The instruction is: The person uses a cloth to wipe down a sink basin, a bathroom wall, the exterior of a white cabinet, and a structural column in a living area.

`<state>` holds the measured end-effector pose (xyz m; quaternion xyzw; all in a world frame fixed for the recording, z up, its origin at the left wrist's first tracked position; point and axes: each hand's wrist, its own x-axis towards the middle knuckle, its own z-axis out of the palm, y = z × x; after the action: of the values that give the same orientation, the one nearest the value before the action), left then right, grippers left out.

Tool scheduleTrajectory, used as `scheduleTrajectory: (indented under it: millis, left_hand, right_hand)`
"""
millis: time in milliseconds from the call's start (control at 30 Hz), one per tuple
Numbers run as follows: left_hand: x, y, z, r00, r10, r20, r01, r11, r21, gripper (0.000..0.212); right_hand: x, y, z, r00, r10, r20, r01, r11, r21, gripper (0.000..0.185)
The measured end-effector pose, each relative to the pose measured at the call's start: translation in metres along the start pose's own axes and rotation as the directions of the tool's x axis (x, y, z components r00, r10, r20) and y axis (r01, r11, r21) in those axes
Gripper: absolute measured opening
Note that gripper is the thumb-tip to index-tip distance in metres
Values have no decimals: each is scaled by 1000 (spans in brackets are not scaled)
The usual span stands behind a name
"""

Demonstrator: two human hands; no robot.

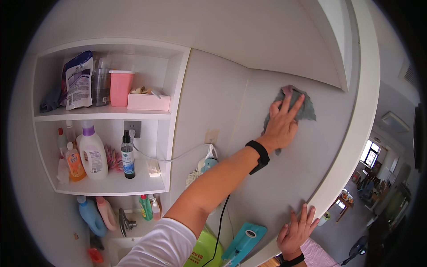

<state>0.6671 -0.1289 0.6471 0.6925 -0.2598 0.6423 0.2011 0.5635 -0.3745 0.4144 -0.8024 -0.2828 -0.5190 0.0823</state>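
Note:
High on the grey wall panel (pixel 290 180), my left hand (pixel 282 125) presses a grey-green cloth (pixel 305 108) flat, its fingers spread over it. A pinkish patch shows at the cloth's top edge. A black band (pixel 258 157) circles that wrist, and the arm crosses the view from the bottom. Lower right, my right hand (pixel 298 230) rests on the edge of the white frame (pixel 340 160) with fingers apart, holding nothing. It wears a dark wristband too.
Left, a white shelf unit (pixel 103 115) holds bottles, a pouch and a pink container (pixel 121 88). A cable (pixel 183 157) runs from its socket to a hanging bundle. Below are a sink tap (pixel 125 223), a green basin (pixel 203 250) and a teal board (pixel 245 243). An overhead cabinet (pixel 283 36) juts out.

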Motion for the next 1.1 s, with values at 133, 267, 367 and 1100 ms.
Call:
scheduleTrajectory:
  millis: [133, 267, 367, 1100]
  left_hand:
    - [40, -53, -2, 988, -131, -84, 140, 984, 108, 67]
    - [59, -125, -5, 949, -277, -151, 302, 935, 186, 67]
    - [60, -160, -19, 946, -284, -157, 311, 931, 192, 67]
    - [31, 102, 36, 958, 287, 11, -287, 958, 22, 71]
  right_hand:
    - [-2, 4, -2, 999, -40, -14, 39, 999, -5, 41]
    - [-5, 5, 5, 999, -31, -17, 32, 999, 41, 37]
    - [-6, 5, 12, 997, -49, -67, 51, 998, 26, 37]
    - [0, 8, -1, 991, -103, -81, 110, 991, 81, 29]
